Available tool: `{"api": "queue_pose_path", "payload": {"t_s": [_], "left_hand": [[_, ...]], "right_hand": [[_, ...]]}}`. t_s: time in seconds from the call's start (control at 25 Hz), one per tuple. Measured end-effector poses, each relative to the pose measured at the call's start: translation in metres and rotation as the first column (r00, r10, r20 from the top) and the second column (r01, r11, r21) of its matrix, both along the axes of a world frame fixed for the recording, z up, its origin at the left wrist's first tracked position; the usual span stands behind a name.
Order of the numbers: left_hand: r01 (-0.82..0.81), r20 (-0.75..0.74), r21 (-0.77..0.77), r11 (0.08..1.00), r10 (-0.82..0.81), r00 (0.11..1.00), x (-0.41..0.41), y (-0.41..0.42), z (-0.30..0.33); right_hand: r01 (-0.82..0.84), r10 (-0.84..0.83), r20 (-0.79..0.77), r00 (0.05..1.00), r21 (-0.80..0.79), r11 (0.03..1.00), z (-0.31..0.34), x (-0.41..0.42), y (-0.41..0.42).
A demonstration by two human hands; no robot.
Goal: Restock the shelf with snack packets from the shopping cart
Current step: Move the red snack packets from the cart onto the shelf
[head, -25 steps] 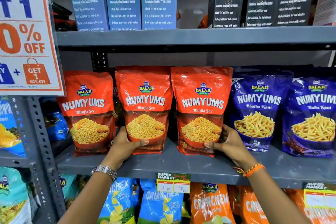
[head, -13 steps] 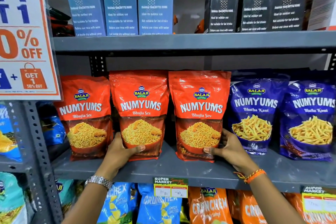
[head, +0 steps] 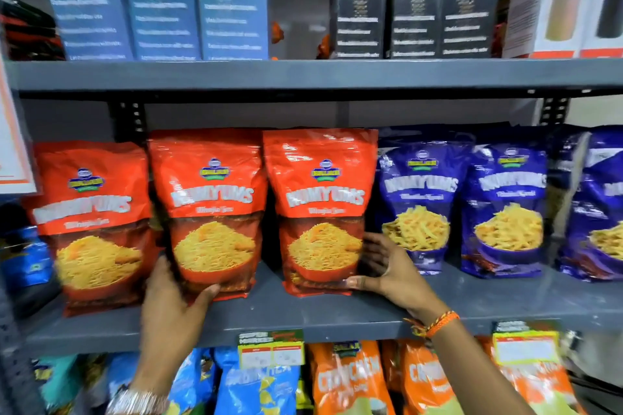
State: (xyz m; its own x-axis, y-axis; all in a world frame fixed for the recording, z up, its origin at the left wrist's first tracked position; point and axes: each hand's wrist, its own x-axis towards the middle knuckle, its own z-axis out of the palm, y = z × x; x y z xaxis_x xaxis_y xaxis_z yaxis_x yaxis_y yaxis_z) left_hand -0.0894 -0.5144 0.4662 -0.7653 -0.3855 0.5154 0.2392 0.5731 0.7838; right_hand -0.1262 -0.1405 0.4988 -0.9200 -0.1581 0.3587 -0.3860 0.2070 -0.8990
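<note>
Three orange Numyums snack packets stand upright in a row on the grey middle shelf. My left hand grips the lower left corner of the middle orange packet, thumb on its front. My right hand holds the lower right edge of the right orange packet, thumb along its bottom. The left orange packet stands untouched beside them. The shopping cart is out of sight.
Blue Numyums packets stand to the right on the same shelf. Tall blue boxes and black boxes fill the shelf above. Crunchex and Crunchem bags sit below. A sale sign hangs at the left.
The view has shifted right and blurred. My left hand has slid the middle orange packet slightly right, closer to the right packet. Both hands stay on their packets.
</note>
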Motion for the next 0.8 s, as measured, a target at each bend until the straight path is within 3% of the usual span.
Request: {"api": "queue_pose_path", "payload": {"t_s": [0.08, 0.16, 0.2, 0.32, 0.4, 0.48, 0.56, 0.68, 0.8], "left_hand": [[-0.088, -0.188, -0.019, 0.996, 0.083, 0.979, 0.022, 0.037, -0.012], [0.137, -0.383, 0.075, 0.988, -0.099, 0.918, 0.041, 0.101, -0.012], [0.279, -0.419, 0.051, 0.959, -0.233, 0.878, 0.046, 0.134, -0.007], [0.578, -0.254, 0.017, 0.816, -0.556, 0.791, 0.039, 0.215, 0.009], [0.692, -0.102, 0.076, 0.718, -0.684, 0.722, 0.023, 0.252, 0.020], [0.733, 0.067, 0.100, 0.672, -0.740, 0.669, 0.005, 0.282, 0.030], [0.722, 0.219, 0.089, 0.686, -0.720, 0.658, -0.014, 0.304, 0.038], [0.647, 0.290, 0.217, 0.731, -0.681, 0.673, -0.041, 0.318, 0.046], [0.538, 0.269, 0.344, 0.770, -0.629, 0.729, -0.065, 0.323, 0.050]], "right_hand": [[0.089, -0.091, -0.028, 0.995, -0.091, 0.992, -0.013, 0.024, 0.034], [0.236, -0.259, -0.078, 0.963, -0.220, 0.946, -0.028, 0.056, 0.081], [0.323, -0.361, -0.085, 0.929, -0.289, 0.901, -0.033, 0.068, 0.104], [0.569, -0.653, -0.062, 0.755, -0.435, 0.698, -0.038, 0.074, 0.170], [0.641, -0.712, -0.057, 0.700, -0.390, 0.661, -0.029, 0.061, 0.204], [0.668, -0.698, -0.042, 0.715, -0.252, 0.700, -0.016, 0.045, 0.234], [0.645, -0.653, -0.002, 0.758, -0.146, 0.750, -0.005, 0.030, 0.256], [0.561, -0.561, 0.014, 0.827, -0.081, 0.824, 0.003, 0.013, 0.273], [0.457, -0.457, -0.015, 0.890, 0.003, 0.890, 0.009, 0.000, 0.281]]}}
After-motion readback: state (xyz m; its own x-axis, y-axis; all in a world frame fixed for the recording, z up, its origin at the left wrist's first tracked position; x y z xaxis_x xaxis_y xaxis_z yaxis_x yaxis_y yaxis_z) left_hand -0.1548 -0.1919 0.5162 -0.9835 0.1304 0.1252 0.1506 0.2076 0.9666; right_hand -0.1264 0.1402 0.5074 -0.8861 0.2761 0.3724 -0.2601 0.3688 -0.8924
